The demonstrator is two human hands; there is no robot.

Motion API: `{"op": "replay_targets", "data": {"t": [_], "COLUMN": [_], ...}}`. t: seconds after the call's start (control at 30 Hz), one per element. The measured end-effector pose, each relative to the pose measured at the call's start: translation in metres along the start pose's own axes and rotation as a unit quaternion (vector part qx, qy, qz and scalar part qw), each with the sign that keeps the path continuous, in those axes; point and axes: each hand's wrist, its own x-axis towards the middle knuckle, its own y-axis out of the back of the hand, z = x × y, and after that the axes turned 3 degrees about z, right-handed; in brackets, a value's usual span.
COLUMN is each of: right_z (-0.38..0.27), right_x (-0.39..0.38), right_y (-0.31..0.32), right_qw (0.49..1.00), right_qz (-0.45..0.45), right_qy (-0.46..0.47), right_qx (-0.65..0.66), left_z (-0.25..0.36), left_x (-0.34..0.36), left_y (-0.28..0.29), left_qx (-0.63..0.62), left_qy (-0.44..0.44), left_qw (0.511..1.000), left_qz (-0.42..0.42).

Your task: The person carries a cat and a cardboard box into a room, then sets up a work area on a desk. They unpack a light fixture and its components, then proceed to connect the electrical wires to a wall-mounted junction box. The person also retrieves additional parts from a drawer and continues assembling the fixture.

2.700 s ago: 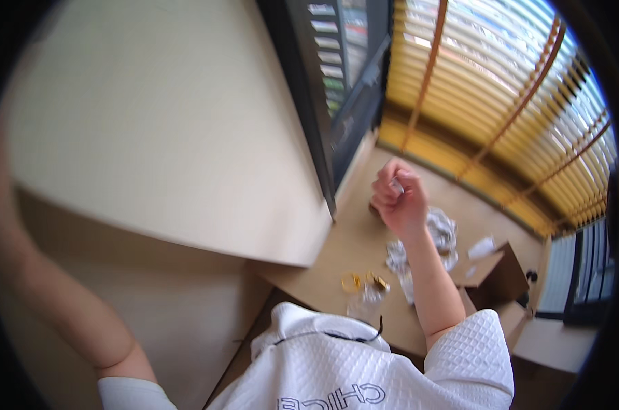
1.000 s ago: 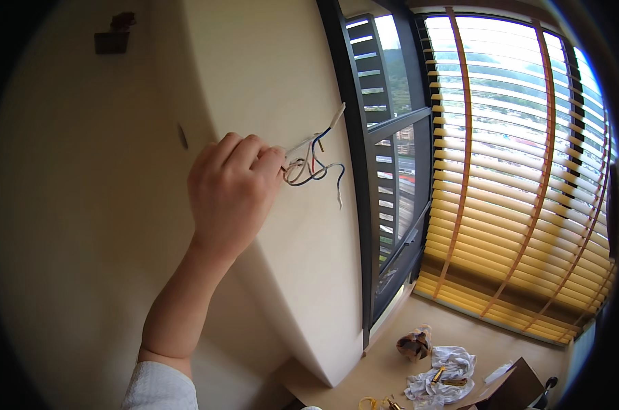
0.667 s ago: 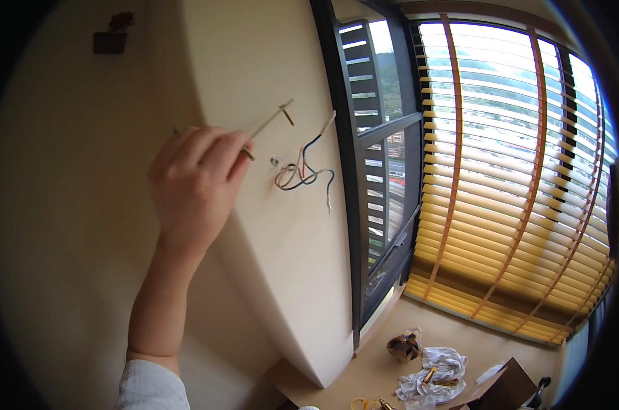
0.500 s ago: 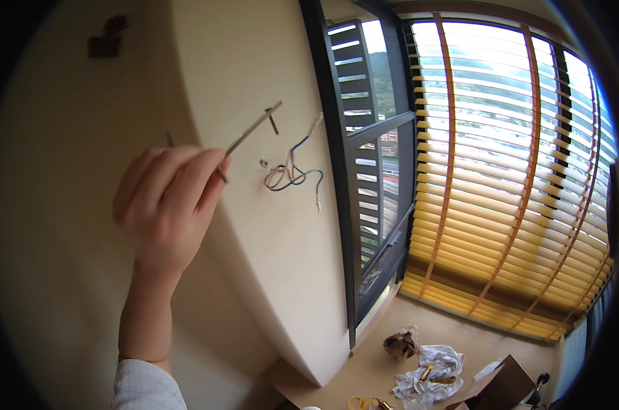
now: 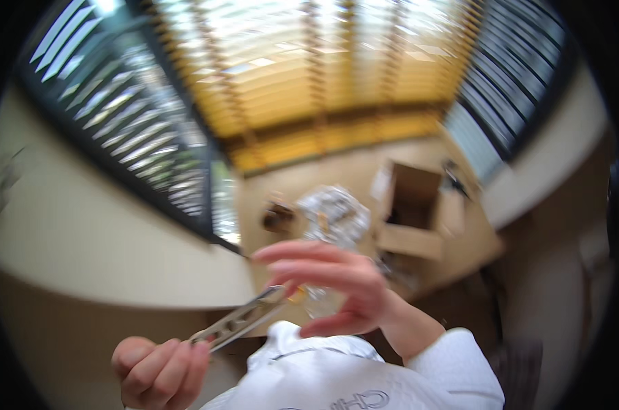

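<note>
My left hand (image 5: 162, 372) is closed round the lower end of a slotted metal mounting bracket (image 5: 237, 320), a narrow silvery strip. The bracket slants up and to the right in front of my white top. Close to its upper end is my right hand (image 5: 340, 280), its curved fingers apart from the thumb and nothing visible between them. Whether the right fingertips touch the bracket is blurred.
Beyond my hands a table (image 5: 255, 184) bears crumpled white wrapping (image 5: 336, 212), a brown crumpled item (image 5: 278, 217) and an open cardboard box (image 5: 412, 239). Yellow blinds (image 5: 275, 116) hang behind. At left are a dark window frame (image 5: 152, 198) and a wall (image 5: 118, 246) with blurred wires (image 5: 7, 181).
The view has swung right and down, from the wall wires toward the table. My left hand has come down with the bracket, and my right hand has come into view beside it.
</note>
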Motion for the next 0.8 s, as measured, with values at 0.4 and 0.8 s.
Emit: {"op": "replay_targets", "data": {"t": [0.4, 0.8], "right_z": [-0.058, -0.070], "right_x": [-0.220, -0.245], "right_y": [-0.068, -0.039], "right_qw": [0.891, 0.893], "right_qz": [0.339, 0.346], "right_qy": [-0.298, -0.212], "right_qx": [-0.051, -0.194], "left_z": [0.100, 0.127], "left_x": [-0.044, -0.035], "left_y": [-0.140, -0.172], "left_qx": [-0.382, -0.378], "left_qy": [-0.101, -0.163], "left_qw": [0.918, 0.904], "left_qz": [0.033, 0.119]}}
